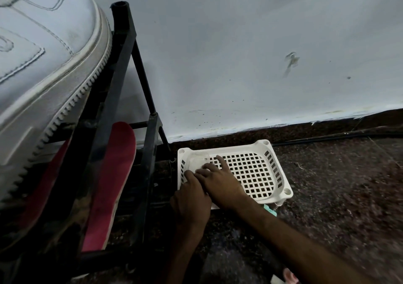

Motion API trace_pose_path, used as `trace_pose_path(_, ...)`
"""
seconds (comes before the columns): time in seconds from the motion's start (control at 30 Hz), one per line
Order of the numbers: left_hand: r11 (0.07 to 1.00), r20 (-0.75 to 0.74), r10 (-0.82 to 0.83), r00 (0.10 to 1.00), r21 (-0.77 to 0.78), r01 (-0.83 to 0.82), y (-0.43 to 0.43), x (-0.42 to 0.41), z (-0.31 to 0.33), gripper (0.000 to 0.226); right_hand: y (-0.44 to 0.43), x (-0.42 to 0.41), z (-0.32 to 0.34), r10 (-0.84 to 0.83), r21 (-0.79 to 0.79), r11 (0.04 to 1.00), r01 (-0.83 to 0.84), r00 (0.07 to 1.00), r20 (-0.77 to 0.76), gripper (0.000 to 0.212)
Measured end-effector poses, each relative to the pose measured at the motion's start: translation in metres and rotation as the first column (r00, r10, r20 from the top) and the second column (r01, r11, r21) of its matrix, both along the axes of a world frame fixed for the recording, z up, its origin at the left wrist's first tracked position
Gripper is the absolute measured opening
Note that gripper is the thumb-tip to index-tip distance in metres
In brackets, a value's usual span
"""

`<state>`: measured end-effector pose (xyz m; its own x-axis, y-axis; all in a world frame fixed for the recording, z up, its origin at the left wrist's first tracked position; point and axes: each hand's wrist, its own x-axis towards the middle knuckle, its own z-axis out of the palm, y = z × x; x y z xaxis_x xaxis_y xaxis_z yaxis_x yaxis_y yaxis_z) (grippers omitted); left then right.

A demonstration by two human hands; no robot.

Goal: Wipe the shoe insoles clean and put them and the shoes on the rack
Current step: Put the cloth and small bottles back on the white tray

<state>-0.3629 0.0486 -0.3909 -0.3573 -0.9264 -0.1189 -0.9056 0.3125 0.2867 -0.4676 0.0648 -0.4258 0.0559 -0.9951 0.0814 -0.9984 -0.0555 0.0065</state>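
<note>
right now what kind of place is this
Likely a home floor corner used for shoe storage: a black metal shoe rack holds a white sneaker and red insoles, beside a painted wall.

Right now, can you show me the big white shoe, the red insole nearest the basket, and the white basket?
white shoe [43, 65]: head view, on its leather side.
red insole [111, 185]: head view, middle of its red face.
white basket [253, 174]: head view, bare grid floor.
</note>
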Motion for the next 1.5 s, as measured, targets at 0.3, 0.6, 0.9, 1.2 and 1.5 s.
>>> trace_pose_path(0.3,0.986,-0.274,-0.143,0.951,-0.119,0.114,0.04,-0.01,-0.01,0.041,0.095,-0.046,0.024,-0.181,-0.265,0.871,0.413,0.772,0.609,0.03)
trace_pose_path(0.6,0.867,-0.135,-0.478,0.868,-0.23,0.442,0.097,-0.021,-0.045,0.032,0.196,-0.041,-0.032,-0.602,0.087,0.673,0.735,0.474,0.643,0.009)
trace_pose_path(0.9,0.859,-0.096,-0.467,0.879,-0.284,0.426,0.078,-0.031,-0.049,0.045,0.171,-0.029,-0.035,-0.693,0.144,0.654,0.743,0.511,0.509,0.024)
trace_pose_path(1.2,0.839,-0.047,-0.5,0.865,-0.275,0.47,0.063,-0.046,-0.044,0.024,0.182,-0.032,-0.002,-0.452,-0.094,0.715,0.692,0.561,0.694,0.021)
trace_pose_path(1.5,0.912,0.155,-0.347,0.925,-0.176,0.371,-0.008,-0.023,-0.007,0.061,0.094,-0.06,0.035,-0.263,-0.196,0.836,0.513,0.687,0.677,0.025)
